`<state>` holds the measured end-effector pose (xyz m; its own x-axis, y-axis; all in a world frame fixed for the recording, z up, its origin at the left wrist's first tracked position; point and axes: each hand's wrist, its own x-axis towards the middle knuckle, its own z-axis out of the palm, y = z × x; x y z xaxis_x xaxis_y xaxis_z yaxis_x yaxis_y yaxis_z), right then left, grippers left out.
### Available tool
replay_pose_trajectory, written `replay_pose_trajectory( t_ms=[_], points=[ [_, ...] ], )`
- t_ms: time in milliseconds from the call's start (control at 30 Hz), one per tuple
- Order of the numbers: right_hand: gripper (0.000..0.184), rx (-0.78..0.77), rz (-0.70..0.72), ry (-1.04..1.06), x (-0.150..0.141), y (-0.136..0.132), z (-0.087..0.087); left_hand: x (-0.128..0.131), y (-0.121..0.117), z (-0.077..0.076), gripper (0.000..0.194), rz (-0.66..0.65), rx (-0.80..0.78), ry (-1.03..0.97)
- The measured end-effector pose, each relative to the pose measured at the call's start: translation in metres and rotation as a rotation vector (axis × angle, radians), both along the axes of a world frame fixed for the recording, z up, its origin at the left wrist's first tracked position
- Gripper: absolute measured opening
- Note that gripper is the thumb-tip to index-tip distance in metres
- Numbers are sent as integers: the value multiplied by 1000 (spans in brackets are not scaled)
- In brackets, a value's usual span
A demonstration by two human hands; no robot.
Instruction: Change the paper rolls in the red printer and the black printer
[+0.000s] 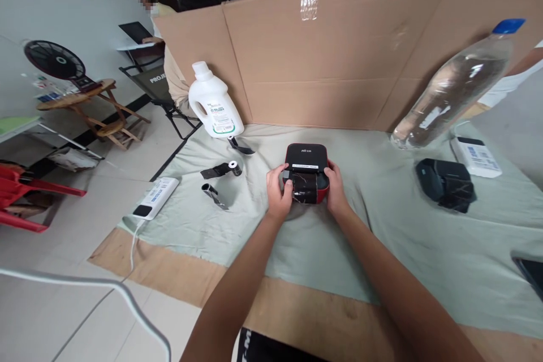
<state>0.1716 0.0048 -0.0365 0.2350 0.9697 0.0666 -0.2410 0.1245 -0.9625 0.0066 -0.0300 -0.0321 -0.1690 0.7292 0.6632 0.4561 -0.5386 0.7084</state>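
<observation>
Both of my hands are on a black and red label printer [306,156] in the middle of the cloth. My left hand [278,195] grips its left side, with the thumb on the front by a glossy black strip [304,188]. Around the right side curl the fingers of my right hand [336,188], partly hidden by the device. To the left lie small rolls of black tape: one with a white core [235,168], one on its side [208,188] and one with a loose end [242,147] near the white jug.
A white jug [216,103] and a tilted clear water bottle [458,87] stand before a cardboard panel [314,56]. White power strips [156,198] lie at both sides. Another black device [445,184] rests right. A seated person [172,68] is behind, left.
</observation>
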Motion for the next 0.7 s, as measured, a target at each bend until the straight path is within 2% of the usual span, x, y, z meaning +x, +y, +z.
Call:
replay_pose_trajectory(
  t_ms=[167, 333, 433, 567, 633, 700],
  points=[
    [49, -18, 1, 72, 0, 2, 4, -1, 0, 0, 47, -43, 10, -6],
    [48, -19, 18, 56, 1, 2, 11, -1, 6, 5, 30, 76, -10, 75],
    [48, 2, -6, 25, -1, 0, 7, -1, 8, 6, 27, 109, -5, 98],
    [48, 70, -56, -37, -4, -2, -5, -2, 1, 5, 32, 84, -21, 100],
    [49, 114, -84, -64, -6, -3, -9, -6, -4, 10, 34, 71, -24, 101],
    [50, 122, -93, -66, -7, -3, -10, -16, -5, 21, 34, 117, 3, 74]
  ],
)
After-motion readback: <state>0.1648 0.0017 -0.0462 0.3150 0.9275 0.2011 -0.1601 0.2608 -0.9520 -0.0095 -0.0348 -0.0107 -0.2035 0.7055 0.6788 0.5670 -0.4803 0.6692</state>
